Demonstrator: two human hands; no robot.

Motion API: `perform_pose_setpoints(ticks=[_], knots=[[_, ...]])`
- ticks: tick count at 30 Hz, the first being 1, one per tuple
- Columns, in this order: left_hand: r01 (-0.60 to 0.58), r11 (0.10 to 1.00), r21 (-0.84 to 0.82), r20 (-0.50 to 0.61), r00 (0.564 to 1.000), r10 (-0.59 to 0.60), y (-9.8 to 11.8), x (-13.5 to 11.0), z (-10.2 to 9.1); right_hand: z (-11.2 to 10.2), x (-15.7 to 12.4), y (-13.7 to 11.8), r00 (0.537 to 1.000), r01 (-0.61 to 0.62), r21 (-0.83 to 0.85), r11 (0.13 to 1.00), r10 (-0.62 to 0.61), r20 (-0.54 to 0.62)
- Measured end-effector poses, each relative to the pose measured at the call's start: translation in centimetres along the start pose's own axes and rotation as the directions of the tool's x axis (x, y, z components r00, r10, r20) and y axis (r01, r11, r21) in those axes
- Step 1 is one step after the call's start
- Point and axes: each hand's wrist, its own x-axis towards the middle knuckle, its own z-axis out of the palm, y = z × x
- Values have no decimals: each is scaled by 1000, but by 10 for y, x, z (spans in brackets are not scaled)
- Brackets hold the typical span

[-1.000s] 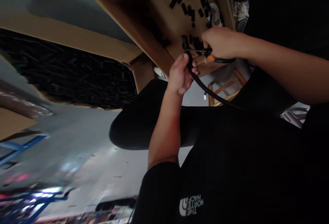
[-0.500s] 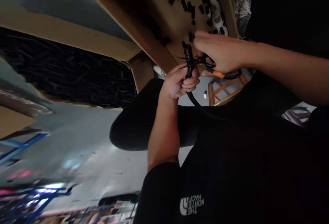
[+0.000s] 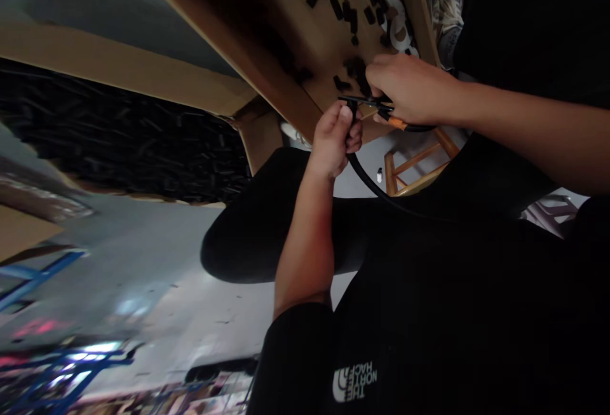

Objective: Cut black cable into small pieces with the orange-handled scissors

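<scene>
My left hand [image 3: 336, 135] is closed around a black corrugated tube [image 3: 369, 181], close to its upper end. The tube's lower length curves down to the right across my dark clothing. My right hand [image 3: 412, 91] grips a pair of black scissors [image 3: 365, 102] with orange tape on the handle. The blades look closed and lie right at the tube's end, just above my left thumb. A short black piece [image 3: 340, 83] shows just beyond the blades, over the cardboard box [image 3: 223, 40].
Inside the cardboard box are several short black pieces [image 3: 351, 18] and white rings [image 3: 399, 32]. A long carton of black pieces [image 3: 119, 129] stands to the left. A wooden stool [image 3: 417, 164] is below my right hand. Blue metal frames [image 3: 42, 278] stand at the lower left.
The scissors have gone from open around the tube to closed at its end. The tube's stub above my left hand is gone, and a short piece now shows beyond the blades.
</scene>
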Motion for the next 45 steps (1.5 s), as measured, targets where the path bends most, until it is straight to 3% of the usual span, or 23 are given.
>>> perform_pose_setpoints(ticks=[3,7,10,14,22,27,33,37,41,45], knots=[[-76,996,49,-66,995,79,-17,13,0,7,5,-1,993,-115,-66,991,113,-22],[-174,980,91,-85,980,182,-34,28,-12,9,9,1,985,-173,-50,984,173,-21],[-205,975,84,-100,972,213,-35,32,-30,-3,11,3,983,-159,-64,985,164,86],[-177,984,-7,-111,978,175,-35,33,-48,-18,12,6,945,-115,-124,986,147,293],[-249,967,54,-44,967,252,-40,27,-38,-17,14,2,939,-64,-145,987,109,327],[-189,982,16,-45,981,189,-32,22,-33,-17,14,0,958,-64,-163,984,107,266],[3,996,-93,58,998,2,-32,19,-26,-4,16,10,988,-150,-119,981,154,22],[-90,985,-147,34,995,96,-30,19,-21,-1,14,5,992,-127,-89,988,128,13],[-128,961,-243,35,989,141,-26,23,-23,0,13,5,988,-131,-55,990,126,-89],[-129,980,-149,31,990,135,-22,24,-25,1,11,6,988,-102,14,995,103,-112]])
